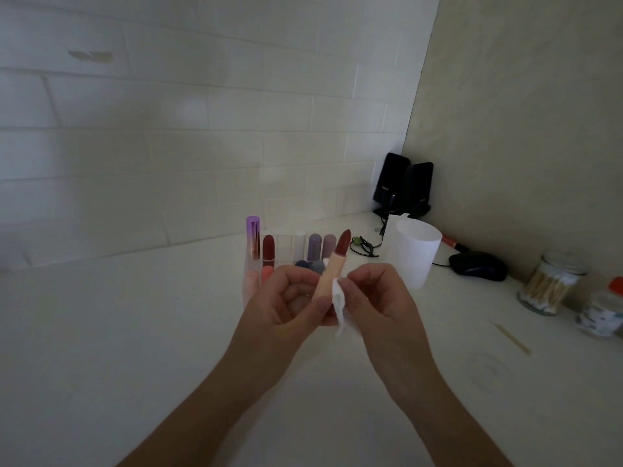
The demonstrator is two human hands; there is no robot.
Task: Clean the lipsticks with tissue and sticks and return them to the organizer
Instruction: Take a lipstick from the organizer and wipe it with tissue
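— Closest to us, what are the hands doing?
— The left hand (286, 299) is curled round a peach lipstick (332, 267), tilted, dark red tip pointing up and away. The right hand (379, 298) pinches a scrap of white tissue (339, 306) against the tube's side.
— And past them?
— Just beyond the left knuckles stands the clear organizer (283, 246), lipsticks upright in it, a tall purple one (253, 239) at its left end. Beyond the right hand is a white cup (416, 254). Off to that hand's right a thin wooden stick (511, 338) lies on the counter (135, 332), then a jar of cotton swabs (547, 284). Farthest, black speakers (401, 187).
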